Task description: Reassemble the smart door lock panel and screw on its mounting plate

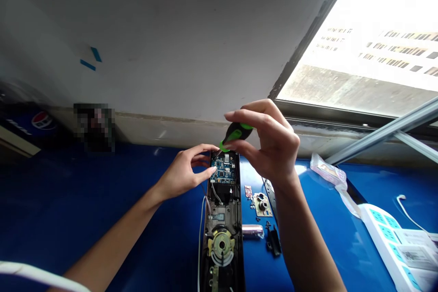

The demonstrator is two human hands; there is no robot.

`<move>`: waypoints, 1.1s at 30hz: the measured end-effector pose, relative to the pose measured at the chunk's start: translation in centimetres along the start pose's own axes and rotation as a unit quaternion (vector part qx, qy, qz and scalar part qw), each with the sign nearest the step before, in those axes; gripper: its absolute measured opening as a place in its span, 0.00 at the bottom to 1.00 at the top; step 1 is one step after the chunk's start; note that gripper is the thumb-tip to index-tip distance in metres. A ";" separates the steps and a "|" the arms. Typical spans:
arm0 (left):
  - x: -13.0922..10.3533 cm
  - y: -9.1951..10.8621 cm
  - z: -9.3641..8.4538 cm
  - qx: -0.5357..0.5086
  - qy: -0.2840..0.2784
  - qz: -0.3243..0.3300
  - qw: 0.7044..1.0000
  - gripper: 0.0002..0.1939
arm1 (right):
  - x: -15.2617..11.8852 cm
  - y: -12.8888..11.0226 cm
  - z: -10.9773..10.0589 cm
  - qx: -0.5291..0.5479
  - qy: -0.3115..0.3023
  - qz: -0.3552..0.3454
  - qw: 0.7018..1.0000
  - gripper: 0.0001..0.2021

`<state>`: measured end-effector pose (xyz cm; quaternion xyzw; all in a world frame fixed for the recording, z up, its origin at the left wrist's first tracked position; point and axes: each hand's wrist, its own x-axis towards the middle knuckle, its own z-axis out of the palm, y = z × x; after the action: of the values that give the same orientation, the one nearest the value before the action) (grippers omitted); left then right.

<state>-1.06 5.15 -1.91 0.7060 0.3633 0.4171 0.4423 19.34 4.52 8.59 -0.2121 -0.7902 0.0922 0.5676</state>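
Note:
A long dark housing (pixel 224 219), like an opened electronic door lock body, lies lengthwise in front of me. At its far end sits a blue circuit board (pixel 224 171) with thin wires, and nearer me is a round metal mechanism (pixel 222 242). My left hand (pixel 186 169) grips the far left edge of the housing, its thumb on the board's edge and its index finger by the top corner. In my right hand (pixel 268 139) is a green and black screwdriver (pixel 237 135), tilted with its tip down toward the board's upper left corner. The exact contact of the tip is too small to tell.
Right of the housing lie a metal plate part (pixel 263 205), a small red board (pixel 248 190), several screws, a pink cylinder (pixel 253 231) and a black plastic piece (pixel 273 241). Farther right are a white power strip (pixel 379 232) and a tape roll (pixel 328 171). A wall stands behind.

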 end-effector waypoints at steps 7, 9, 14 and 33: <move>0.0 0.1 0.0 -0.009 -0.001 -0.001 1.000 0.23 | 0.1 -0.6 -0.1 0.026 -0.031 0.014 0.999 0.19; 0.0 0.1 -0.1 -0.006 -0.001 -0.003 1.000 0.23 | 0.1 -0.4 0.0 -0.005 0.000 0.009 1.000 0.17; 0.0 0.3 -0.2 -0.009 -0.010 -0.003 1.000 0.24 | -0.1 -0.5 -0.1 0.018 -0.036 0.048 0.998 0.20; 0.0 0.8 -0.2 -0.029 -0.023 -0.012 0.999 0.24 | -2.0 -0.6 0.9 -0.002 0.067 0.033 0.997 0.17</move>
<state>-1.14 4.98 -1.14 0.6980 0.3492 0.4058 0.4755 18.87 3.16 6.80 -0.2448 -0.7433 0.0945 0.6154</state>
